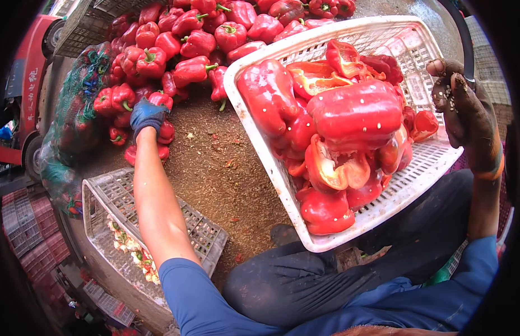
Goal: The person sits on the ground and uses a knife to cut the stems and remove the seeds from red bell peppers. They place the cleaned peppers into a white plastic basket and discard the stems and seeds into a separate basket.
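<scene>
My left hand (148, 115), in a blue work glove, reaches into a heap of whole red bell peppers (192, 44). It touches a red bell pepper (161, 99) there; its fingertips are hidden. On the right, my right hand (466, 101) wears a dirt-darkened glove with an orange cuff, and pale seeds stick to the fingers. It holds a slim black knife-like tool (465, 42) that points upward. Between my hands, a white plastic crate (266, 180) rests tilted over my legs. Halved and cut red peppers (356, 113) fill much of it, some with their hollow insides showing.
A second plastic crate (201, 227) at lower left contains pepper cores (134, 256). Green netting (71, 138) bulges with peppers beside the heap. Seeds litter the floor (226, 168). A red vehicle (31, 84) stands at far left, above stacked crates (33, 227).
</scene>
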Motion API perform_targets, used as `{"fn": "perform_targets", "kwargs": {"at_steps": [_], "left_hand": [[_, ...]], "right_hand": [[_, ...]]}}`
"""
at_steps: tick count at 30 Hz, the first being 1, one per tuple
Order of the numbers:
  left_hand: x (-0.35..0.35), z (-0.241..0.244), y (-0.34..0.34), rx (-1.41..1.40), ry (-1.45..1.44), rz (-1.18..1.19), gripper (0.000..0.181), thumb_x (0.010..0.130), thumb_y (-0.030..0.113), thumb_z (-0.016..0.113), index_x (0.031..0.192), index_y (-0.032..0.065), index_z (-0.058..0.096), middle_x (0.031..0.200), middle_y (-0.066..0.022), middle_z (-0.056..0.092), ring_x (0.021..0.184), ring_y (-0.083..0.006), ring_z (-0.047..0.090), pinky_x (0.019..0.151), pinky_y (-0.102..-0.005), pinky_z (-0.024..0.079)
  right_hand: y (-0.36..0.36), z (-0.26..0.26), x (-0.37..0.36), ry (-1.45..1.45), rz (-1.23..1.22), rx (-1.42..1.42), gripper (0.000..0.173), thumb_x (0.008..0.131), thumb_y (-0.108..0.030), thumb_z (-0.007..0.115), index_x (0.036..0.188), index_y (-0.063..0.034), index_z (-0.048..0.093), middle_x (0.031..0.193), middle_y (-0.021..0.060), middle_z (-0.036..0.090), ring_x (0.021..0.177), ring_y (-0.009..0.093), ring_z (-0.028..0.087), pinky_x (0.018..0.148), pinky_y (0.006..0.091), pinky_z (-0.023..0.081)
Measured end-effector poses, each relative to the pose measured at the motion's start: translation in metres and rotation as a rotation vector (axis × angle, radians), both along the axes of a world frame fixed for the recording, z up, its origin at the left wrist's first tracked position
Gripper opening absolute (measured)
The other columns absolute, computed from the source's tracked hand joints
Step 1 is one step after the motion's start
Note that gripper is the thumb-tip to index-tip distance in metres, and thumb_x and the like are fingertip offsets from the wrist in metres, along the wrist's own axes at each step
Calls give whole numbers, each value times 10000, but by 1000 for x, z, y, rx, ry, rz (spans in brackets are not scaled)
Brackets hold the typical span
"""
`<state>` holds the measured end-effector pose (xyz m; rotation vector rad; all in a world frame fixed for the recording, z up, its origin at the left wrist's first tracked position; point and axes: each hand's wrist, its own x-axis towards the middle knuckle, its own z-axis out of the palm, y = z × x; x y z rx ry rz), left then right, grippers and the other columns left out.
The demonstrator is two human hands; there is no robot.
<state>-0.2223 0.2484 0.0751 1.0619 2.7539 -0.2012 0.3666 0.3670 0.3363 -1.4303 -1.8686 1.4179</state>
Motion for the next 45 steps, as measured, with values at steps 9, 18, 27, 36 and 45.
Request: {"fn": "perform_targets", "kwargs": {"at_steps": [9, 18, 27, 36, 45], "left_hand": [[35, -5, -44, 126, -144, 112, 711, 626, 528, 823, 1035, -46, 725, 1019, -295, 720, 976, -409, 718, 839, -475, 566], [182, 71, -173, 1064, -1234, 669, 253, 801, 169, 773, 1044, 164, 704, 1014, 1, 667, 794, -146, 616, 636, -297, 516], [327, 291, -158, 1263, -1638, -24, 414, 861, 52, 677, 1273, 63, 635, 1121, -13, 704, 1008, -126, 669, 949, -310, 537], [424, 329, -144, 1181, -1532, -54, 419, 880, 45, 695, 1295, 71, 642, 1059, -32, 733, 907, -137, 699, 784, -304, 588], [463, 302, -139, 1245, -1336, -45, 542, 790, 77, 802, 1290, 80, 592, 1004, -59, 734, 869, -177, 721, 783, -321, 612]], "right_hand": [[4, 12, 6, 198, 33, -103, 426, 1051, -392, 542, 1253, -22, 607, 834, 0, 580, 427, -14, 308, 396, 169, 222], [-27, 49, 13, 298, 153, -159, 350, 987, -395, 656, 1123, -73, 641, 789, 12, 615, 394, 58, 464, 345, 208, 315], [-75, 48, -13, 371, 468, -271, 520, 913, -432, 710, 1238, -33, 643, 871, 61, 699, 471, 79, 529, 396, 230, 415], [-98, 53, 15, 508, 584, -228, 427, 942, -542, 630, 1019, -125, 680, 587, -51, 476, 470, 67, 491, 433, 225, 403], [-90, 39, 15, 436, 517, -48, 572, 810, -298, 874, 1264, -58, 622, 898, 33, 693, 534, 67, 545, 426, 241, 413]]}}
